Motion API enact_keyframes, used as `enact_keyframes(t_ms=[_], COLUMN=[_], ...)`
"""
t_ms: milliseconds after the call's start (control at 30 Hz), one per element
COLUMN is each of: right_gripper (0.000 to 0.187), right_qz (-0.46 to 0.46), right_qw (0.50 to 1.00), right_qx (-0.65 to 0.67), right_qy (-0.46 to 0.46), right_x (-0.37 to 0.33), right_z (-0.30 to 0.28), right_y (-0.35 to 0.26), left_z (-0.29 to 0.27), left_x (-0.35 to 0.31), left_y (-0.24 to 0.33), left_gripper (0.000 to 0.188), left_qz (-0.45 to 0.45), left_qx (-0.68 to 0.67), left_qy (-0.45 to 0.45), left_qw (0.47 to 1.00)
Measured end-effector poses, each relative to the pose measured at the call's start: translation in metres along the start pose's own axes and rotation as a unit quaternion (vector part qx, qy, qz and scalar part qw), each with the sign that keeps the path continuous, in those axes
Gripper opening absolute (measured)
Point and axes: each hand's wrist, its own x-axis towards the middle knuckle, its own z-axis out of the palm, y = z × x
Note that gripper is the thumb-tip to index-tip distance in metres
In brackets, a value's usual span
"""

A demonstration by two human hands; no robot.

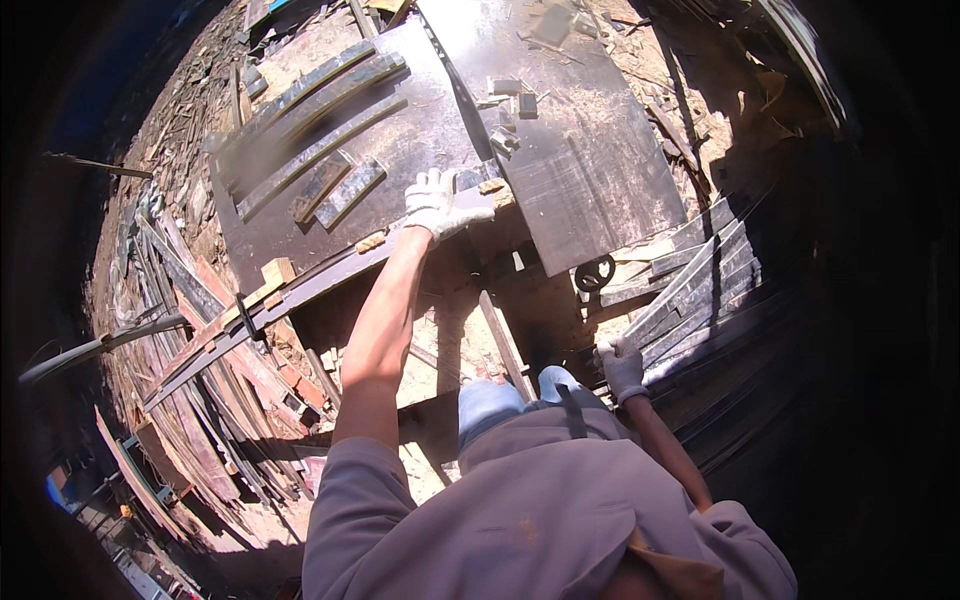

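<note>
My left hand [437, 205], in a white work glove, lies with its fingers spread at the near edge of a dark metal-topped work table [590, 180]. Its palm rests by the upper end of a long narrow strip [330, 270] that runs down to the left along that edge. A small wood offcut [491, 186] sits just beyond the hand. Low on the right, my gloved right hand [622, 368] is closed at the near end of a stack of grey boards [690, 300]. What its fingers hold, if anything, is hidden.
Several long strips [320, 95] and two short blocks [350, 193] lie on the table's left half. Small offcuts [515, 95] lie beside the table's long slot. A black handwheel [594, 273] sticks out beneath the near edge. A scrap-wood pile [190, 400] covers the left ground.
</note>
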Motion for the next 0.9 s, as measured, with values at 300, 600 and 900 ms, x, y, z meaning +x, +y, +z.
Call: enact_keyframes(t_ms=[300,600,900], right_gripper=[0.017,0.043,0.026], right_qz=[-0.098,-0.454,-0.574], right_qw=[0.993,0.824,0.643], right_qx=[-0.036,-0.281,-0.377], right_qy=[-0.058,-0.189,-0.339], right_x=[0.137,0.176,0.228], right_z=[0.091,0.232,0.383], right_y=[-0.184,-0.353,-0.365], left_z=[0.010,-0.051,-0.066], left_x=[0.029,-0.016,0.012], left_y=[-0.054,-0.263,-0.264], left_gripper=[0.023,0.053,0.085], left_qz=[-0.066,-0.141,-0.142], left_qx=[-0.265,-0.041,-0.045], left_qy=[-0.054,0.055,-0.065], left_qw=[0.960,0.988,0.987])
